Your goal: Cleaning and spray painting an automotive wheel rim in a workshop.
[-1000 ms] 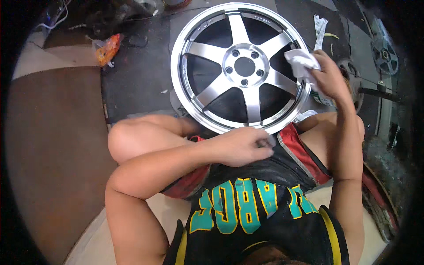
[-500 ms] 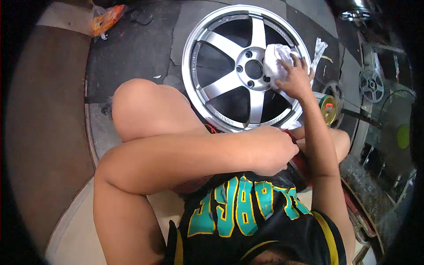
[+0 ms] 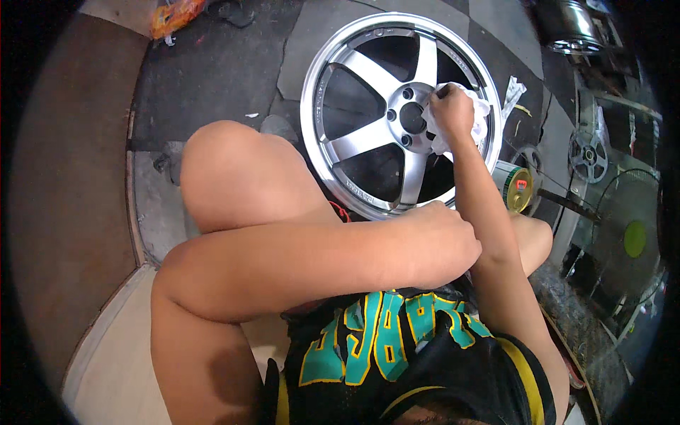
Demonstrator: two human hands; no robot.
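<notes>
A silver six-spoke car wheel rim (image 3: 365, 144) lies face up in front of me, its bolt holes round an open centre. On its right side my right hand (image 3: 453, 117) is closed round a crumpled white cloth (image 3: 481, 117), pressed against the spokes near the hub. My left arm crosses over my lap. At its end my left hand (image 3: 440, 244) is curled, resting by my right forearm below the rim's near edge. Its fingertips are tucked out of sight, and what they hold, if anything, is hidden.
A round can with a gold lid (image 3: 520, 190) lies right of the rim. White strips (image 3: 513, 92) lie farther back. An orange plastic bag (image 3: 177, 18) sits far left. A fan (image 3: 630, 237), a smaller wheel (image 3: 588, 156) and a shiny cylindrical part (image 3: 575, 32) are at the right.
My right hand has shifted slightly left across the cloth and gone from spread fingers to a closed grip. The left hand stays nearly in place. The whole view has tilted a little.
</notes>
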